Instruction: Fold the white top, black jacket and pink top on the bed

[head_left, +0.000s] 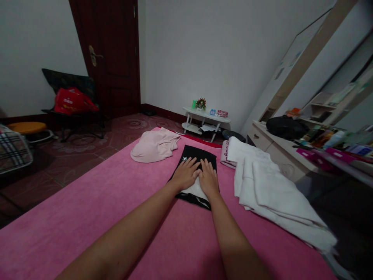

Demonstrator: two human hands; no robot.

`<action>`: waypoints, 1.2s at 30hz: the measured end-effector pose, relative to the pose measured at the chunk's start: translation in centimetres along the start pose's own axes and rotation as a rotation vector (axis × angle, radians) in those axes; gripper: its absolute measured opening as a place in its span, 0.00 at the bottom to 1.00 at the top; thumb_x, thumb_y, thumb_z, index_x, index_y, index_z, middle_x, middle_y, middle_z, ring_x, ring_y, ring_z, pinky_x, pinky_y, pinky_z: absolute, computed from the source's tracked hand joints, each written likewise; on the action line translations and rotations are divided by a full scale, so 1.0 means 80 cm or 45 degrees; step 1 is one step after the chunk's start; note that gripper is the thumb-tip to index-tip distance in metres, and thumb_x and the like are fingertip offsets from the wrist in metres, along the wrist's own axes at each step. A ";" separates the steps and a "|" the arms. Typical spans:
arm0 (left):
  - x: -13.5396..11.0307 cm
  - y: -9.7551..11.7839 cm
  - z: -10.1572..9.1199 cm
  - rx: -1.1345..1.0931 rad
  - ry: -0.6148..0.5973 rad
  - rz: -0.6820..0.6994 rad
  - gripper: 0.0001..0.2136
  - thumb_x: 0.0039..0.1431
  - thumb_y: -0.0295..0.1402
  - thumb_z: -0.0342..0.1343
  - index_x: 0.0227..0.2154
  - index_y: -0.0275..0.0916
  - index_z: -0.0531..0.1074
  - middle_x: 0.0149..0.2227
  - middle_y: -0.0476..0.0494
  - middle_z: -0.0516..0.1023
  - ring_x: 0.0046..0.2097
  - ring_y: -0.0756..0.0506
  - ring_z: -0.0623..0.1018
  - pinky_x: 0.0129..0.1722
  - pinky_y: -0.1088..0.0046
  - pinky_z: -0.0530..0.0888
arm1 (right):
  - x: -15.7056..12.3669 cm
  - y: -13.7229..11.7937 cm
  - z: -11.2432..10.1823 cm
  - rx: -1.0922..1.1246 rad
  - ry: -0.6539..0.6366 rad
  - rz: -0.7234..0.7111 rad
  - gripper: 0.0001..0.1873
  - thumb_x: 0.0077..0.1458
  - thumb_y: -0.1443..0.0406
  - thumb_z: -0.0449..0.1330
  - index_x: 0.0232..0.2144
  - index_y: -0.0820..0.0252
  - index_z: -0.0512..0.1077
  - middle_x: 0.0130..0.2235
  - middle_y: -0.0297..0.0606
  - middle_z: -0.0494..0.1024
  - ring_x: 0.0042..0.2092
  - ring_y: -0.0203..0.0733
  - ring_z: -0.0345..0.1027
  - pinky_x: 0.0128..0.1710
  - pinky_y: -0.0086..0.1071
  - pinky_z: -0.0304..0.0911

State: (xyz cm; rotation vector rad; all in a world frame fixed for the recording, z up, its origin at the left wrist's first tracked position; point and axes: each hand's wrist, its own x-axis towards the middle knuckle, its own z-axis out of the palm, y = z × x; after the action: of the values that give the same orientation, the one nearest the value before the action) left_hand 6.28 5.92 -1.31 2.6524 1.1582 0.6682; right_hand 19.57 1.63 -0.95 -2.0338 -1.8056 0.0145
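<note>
pink garment (154,146) | white cloths (271,186) | red bag (72,101) on chair (67,80) | white side table (207,115)

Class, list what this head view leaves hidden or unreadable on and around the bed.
Head view:
Middle of black garment: covered by left hand and right hand.
Its white label: too small to read.
Bottles on the dresser: blurred, near the right edge.
Plaid cloth: cut off by left edge.

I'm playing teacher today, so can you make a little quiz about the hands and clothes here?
1. True or false: the left hand and the right hand lie flat on the black garment.
2. What lies just right of it? A) a stool B) white towels C) a door.
3. What colour is the cover beneath it?
Key: 1 true; 2 B; 3 pink.
</note>
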 end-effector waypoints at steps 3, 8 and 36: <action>0.000 -0.002 -0.001 -0.045 0.027 0.016 0.24 0.68 0.41 0.37 0.64 0.42 0.55 0.67 0.43 0.53 0.67 0.40 0.51 0.64 0.55 0.53 | 0.001 0.005 0.000 0.106 0.055 -0.010 0.28 0.62 0.63 0.45 0.64 0.56 0.55 0.68 0.38 0.50 0.68 0.48 0.39 0.64 0.49 0.41; -0.008 0.002 -0.009 -0.099 0.204 -0.102 0.19 0.65 0.34 0.45 0.57 0.41 0.67 0.64 0.40 0.60 0.64 0.42 0.60 0.62 0.63 0.58 | -0.002 0.022 0.002 0.450 0.352 -0.048 0.20 0.57 0.64 0.50 0.50 0.60 0.71 0.59 0.43 0.67 0.60 0.43 0.58 0.60 0.39 0.53; -0.080 0.181 -0.047 -0.079 -0.296 0.168 0.35 0.48 0.34 0.59 0.61 0.33 0.59 0.63 0.25 0.54 0.63 0.25 0.51 0.58 0.42 0.57 | 0.023 -0.016 -0.087 0.070 -0.417 0.182 0.48 0.36 0.49 0.67 0.58 0.61 0.60 0.49 0.48 0.76 0.49 0.54 0.71 0.46 0.40 0.64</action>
State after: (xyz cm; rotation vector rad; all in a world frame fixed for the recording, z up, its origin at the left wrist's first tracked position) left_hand 10.16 -8.71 4.66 2.6835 0.8928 0.3939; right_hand 20.58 1.41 6.28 -2.2179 -1.8140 0.4583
